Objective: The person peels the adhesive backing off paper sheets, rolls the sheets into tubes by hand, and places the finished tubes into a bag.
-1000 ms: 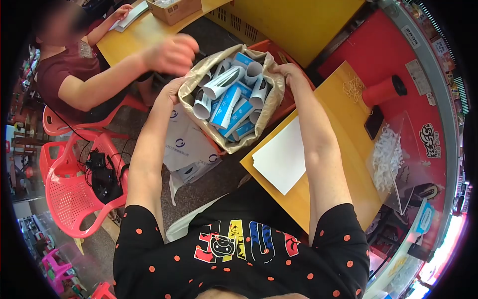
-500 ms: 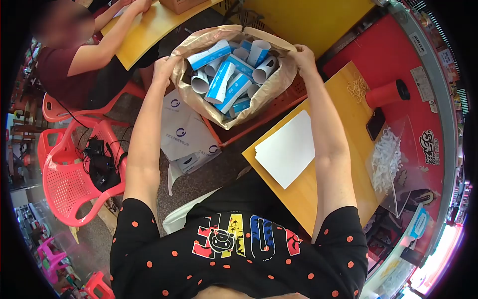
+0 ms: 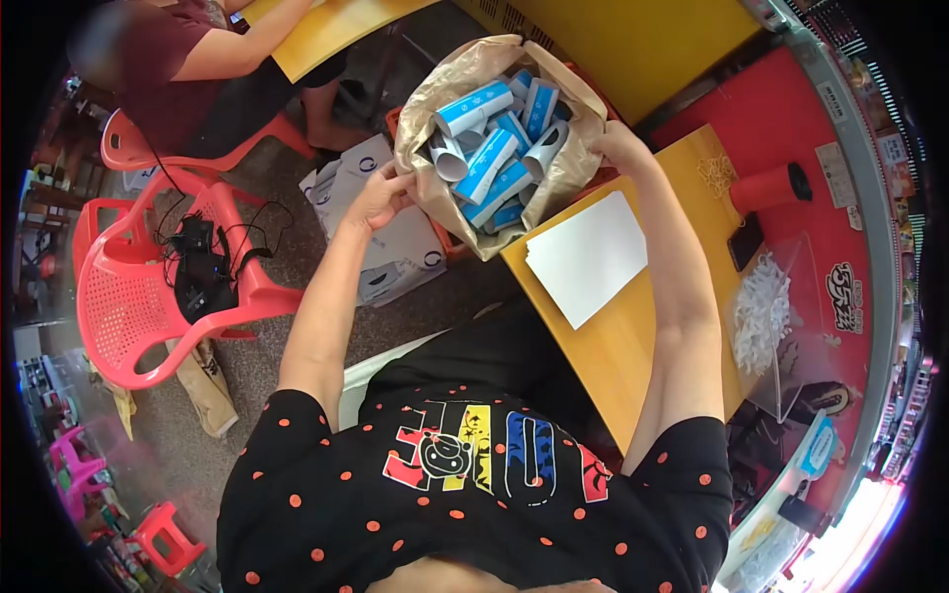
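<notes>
A crinkled brown paper bag (image 3: 417,138) stands with its mouth wide, full of blue-and-white cardboard tubes (image 3: 488,166). Against the bag's left side is my left hand (image 3: 378,198), below the rim, with its fingers apart and their tips touching the paper. On the opposite side, my right hand (image 3: 623,148) grips the bag's edge, its fingers partly hidden by the paper. The bag leans over a red plastic crate (image 3: 450,240), which shows only at its edges.
White sheets (image 3: 588,257) lie on a wooden table (image 3: 603,376) at right, near rubber bands (image 3: 717,176), a red cylinder (image 3: 766,190) and a phone (image 3: 745,244). Printed white bags (image 3: 341,183) lie on the floor. A pink chair (image 3: 133,316) holds black cables. Another person (image 3: 188,89) sits upper left.
The bag has shifted right in view. My left hand has let go of the rim and moved lower along the side, its fingers opening. My right hand stays at the right edge.
</notes>
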The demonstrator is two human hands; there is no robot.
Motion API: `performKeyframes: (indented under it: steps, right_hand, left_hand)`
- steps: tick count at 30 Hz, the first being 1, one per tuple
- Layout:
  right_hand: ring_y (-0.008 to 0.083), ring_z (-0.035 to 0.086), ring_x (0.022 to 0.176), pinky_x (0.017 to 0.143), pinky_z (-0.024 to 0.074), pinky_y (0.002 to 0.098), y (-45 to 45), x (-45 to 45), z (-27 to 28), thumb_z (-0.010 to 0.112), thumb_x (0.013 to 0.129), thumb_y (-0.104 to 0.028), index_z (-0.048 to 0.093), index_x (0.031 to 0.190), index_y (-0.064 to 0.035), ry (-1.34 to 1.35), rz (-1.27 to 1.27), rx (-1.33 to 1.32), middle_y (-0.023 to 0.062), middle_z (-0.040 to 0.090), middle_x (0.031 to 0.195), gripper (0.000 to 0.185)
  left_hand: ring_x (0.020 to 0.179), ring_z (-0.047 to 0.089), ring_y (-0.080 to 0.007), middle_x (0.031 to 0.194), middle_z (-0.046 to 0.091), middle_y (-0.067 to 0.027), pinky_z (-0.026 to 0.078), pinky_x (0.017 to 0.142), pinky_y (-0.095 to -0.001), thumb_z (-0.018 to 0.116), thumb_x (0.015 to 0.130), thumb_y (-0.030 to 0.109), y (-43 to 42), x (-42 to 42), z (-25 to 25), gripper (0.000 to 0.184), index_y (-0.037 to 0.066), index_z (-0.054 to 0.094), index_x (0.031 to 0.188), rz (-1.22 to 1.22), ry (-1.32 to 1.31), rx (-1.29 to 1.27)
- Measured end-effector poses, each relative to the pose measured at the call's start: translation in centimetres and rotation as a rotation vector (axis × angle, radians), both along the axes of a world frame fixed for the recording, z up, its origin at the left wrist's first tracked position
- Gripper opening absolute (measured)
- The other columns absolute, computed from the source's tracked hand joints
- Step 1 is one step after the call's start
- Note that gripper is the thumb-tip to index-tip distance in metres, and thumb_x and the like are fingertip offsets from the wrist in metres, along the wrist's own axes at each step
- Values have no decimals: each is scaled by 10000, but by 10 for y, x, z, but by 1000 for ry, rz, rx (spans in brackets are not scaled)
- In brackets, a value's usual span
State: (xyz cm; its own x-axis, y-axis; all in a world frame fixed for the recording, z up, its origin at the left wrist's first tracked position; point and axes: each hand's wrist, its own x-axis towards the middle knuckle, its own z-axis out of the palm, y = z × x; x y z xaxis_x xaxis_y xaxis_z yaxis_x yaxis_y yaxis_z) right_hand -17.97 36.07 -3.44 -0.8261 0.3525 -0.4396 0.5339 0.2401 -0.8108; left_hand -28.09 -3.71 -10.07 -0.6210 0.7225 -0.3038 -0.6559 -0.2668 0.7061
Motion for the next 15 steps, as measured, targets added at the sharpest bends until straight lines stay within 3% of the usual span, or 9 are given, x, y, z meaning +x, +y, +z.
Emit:
performKeyframes:
  steps: [2,3,5,6,8,10,12,13,15]
  right_hand:
    - [266,640,888,744,505,358,-22,-4,32,618,717,-132,615,954,49,-135,37,587,196,651,895,297]
    - [266,640,888,744,505,358,-25,-1,35,618,717,-132,615,954,49,-127,34,591,196,651,895,297]
    - [391,626,872,767,481,404,-26,4,37,605,729,-164,650,880,58,175,-140,848,285,630,866,272]
    - [400,624,872,775,478,402,-26,5,38,610,716,-164,656,844,57,285,-257,868,276,634,877,259]
    - [403,624,856,786,474,408,-22,8,51,610,703,-145,661,815,52,263,-321,813,281,628,872,232]
    - [362,649,764,689,496,409,-8,4,51,609,707,-121,654,773,59,184,-273,822,247,651,819,197]
    - [277,649,673,552,492,354,-3,-3,49,624,732,-145,642,776,56,224,-498,268,174,651,736,207]
    - [195,613,633,482,459,269,-6,-2,58,655,759,-178,615,874,37,256,-443,-177,109,620,748,247]
    - [167,589,628,479,452,244,-5,-4,83,670,774,-160,572,990,14,184,-396,-502,98,604,806,294]
  left_hand:
    - [849,634,-178,1018,616,-49,540,713,-335,625,826,85,3,-13,0,318,50,541,1130,-19,206,-201]
    - [713,626,-152,873,636,-45,520,575,-296,650,781,75,8,-8,26,216,32,606,988,94,269,-287]
    - [671,639,-152,833,646,-56,537,556,-296,627,766,45,7,-46,18,179,23,621,944,236,663,-645]
    - [610,632,-160,758,638,-79,522,499,-293,620,724,16,6,-56,29,130,-4,617,853,397,741,-663]
    - [613,643,-218,760,627,-117,562,538,-335,586,732,-28,6,-68,61,126,-42,576,856,606,436,-441]
    - [623,637,-210,780,629,-141,524,525,-317,596,693,-33,12,-89,54,144,-59,589,834,626,316,-428]
    - [690,645,-241,870,628,-151,532,546,-345,622,722,-1,27,-90,62,204,-63,591,914,579,90,-291]
    - [760,639,-250,907,625,-133,529,585,-353,631,736,24,33,-85,75,258,-44,588,980,481,-14,-205]
    - [860,609,-239,927,606,-87,524,726,-360,620,744,10,29,-89,97,233,10,583,975,210,-129,-107]
